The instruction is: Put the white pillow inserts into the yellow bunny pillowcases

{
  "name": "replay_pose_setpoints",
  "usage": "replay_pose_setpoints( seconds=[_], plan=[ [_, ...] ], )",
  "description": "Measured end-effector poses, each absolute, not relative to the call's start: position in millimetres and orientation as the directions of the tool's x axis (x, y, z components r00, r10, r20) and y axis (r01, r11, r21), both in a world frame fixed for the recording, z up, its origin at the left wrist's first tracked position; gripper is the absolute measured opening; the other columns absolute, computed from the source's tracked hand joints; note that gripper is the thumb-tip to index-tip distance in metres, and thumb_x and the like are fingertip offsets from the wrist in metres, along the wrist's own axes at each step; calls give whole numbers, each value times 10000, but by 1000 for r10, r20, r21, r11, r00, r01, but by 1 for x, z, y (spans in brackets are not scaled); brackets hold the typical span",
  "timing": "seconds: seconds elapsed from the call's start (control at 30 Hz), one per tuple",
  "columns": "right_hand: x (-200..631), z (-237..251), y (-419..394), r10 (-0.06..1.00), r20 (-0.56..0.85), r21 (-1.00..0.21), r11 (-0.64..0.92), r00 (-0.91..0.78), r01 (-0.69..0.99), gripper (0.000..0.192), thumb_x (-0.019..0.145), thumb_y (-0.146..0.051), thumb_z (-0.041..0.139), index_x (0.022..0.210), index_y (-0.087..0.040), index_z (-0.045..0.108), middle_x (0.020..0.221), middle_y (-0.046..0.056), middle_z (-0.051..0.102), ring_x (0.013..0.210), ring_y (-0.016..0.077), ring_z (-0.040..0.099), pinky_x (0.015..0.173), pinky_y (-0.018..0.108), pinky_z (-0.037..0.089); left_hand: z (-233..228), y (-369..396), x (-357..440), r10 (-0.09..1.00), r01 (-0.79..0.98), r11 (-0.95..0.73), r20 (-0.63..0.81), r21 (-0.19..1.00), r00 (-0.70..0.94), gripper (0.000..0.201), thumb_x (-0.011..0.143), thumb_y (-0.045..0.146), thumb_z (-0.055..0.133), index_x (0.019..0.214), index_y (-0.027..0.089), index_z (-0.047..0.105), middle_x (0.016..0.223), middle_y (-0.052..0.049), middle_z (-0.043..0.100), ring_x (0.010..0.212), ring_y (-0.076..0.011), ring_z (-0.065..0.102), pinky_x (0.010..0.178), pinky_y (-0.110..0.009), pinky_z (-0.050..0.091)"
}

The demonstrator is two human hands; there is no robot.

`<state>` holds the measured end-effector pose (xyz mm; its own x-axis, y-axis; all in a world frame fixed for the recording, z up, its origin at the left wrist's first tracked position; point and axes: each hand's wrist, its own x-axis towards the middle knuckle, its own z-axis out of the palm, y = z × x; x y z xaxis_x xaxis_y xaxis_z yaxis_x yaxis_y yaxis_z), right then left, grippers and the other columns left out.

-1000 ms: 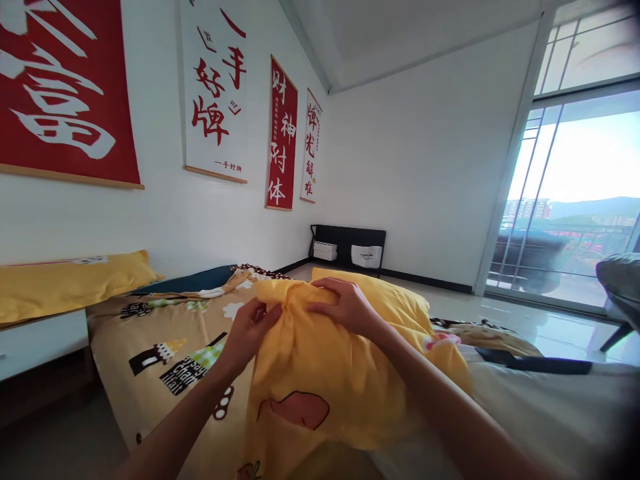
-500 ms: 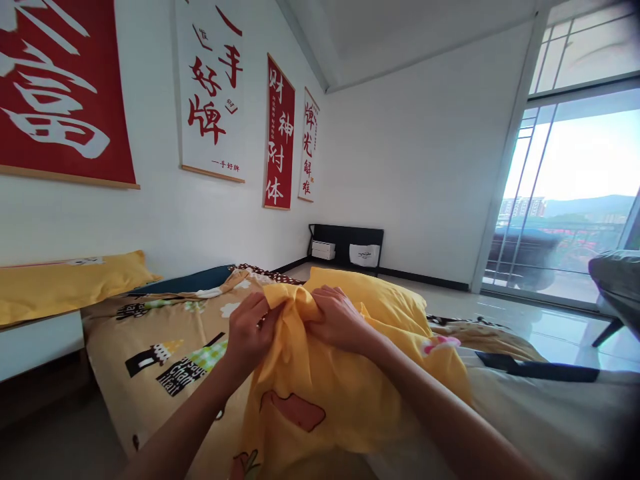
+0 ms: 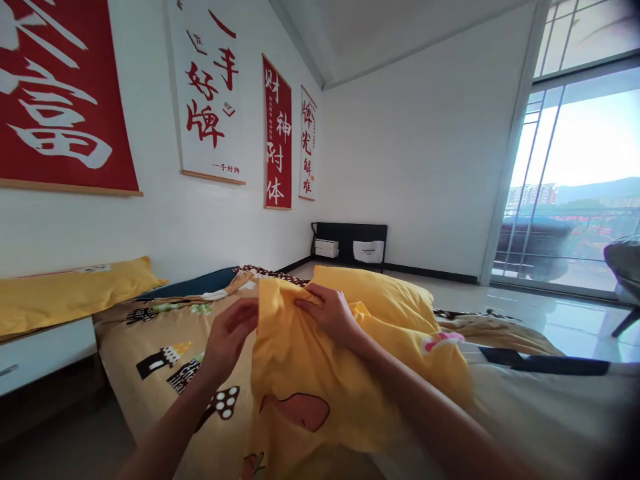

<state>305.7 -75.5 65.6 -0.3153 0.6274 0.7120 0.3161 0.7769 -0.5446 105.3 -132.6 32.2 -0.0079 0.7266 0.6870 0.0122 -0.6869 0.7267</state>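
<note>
In the head view a yellow pillowcase with a pink-and-green print lies in front of me, its upper left part raised. My left hand is at its left edge, thumb and fingers bent toward the cloth; their tips are partly hidden there. My right hand pinches the top edge of the same cloth, thumb in front. Folds run down from this grip. Behind the right hand, a plump yellow pillow rests on the bed, and the cloth bunches against it.
A tan printed bedsheet spreads beneath on the left. Another yellow pillow lies above a white drawer cabinet. A black rack stands at the far wall. Dark straps cross grey fabric at right.
My left hand has moved left and slightly down, from gathered cloth to the pillowcase's side edge. The bunched top has spread flatter. My right hand still grips the top edge.
</note>
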Motion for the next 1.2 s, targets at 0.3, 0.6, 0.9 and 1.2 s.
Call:
replay_pose_setpoints(
  seconds=[0.3,0.6,0.9,1.2],
  plan=[
    [304,67,-80,604,716,-539,797,-350,271,196,782,-380,650,733,-190,643,679,-27,601,673,119,516,639,216,383,17,-121,128,556,628,-631,830,455,-42,175,688,212,484,632,186,648,700,-66,679,666,-200,606,625,-276,464],
    [313,76,-81,579,667,-501,814,-469,294,278,761,-437,692,680,-177,636,626,-41,541,631,100,460,609,216,355,22,-118,108,709,390,-645,705,657,-15,264,702,356,562,526,163,598,549,-25,593,562,-152,492,535,-240,418],
    [307,82,-95,527,666,-504,840,-529,201,329,790,-513,643,742,-190,678,709,-14,618,700,128,534,657,231,410,14,-88,104,856,-34,-516,513,856,-59,356,626,492,707,662,140,671,640,-56,664,662,-205,598,634,-309,498],
    [307,66,-78,576,732,-430,805,-363,409,247,831,-444,615,736,-221,663,641,-34,597,622,111,515,645,221,380,19,-101,115,649,462,-654,758,598,-64,253,584,387,700,724,176,696,901,-112,717,855,-282,618,792,-380,494]
  ],
)
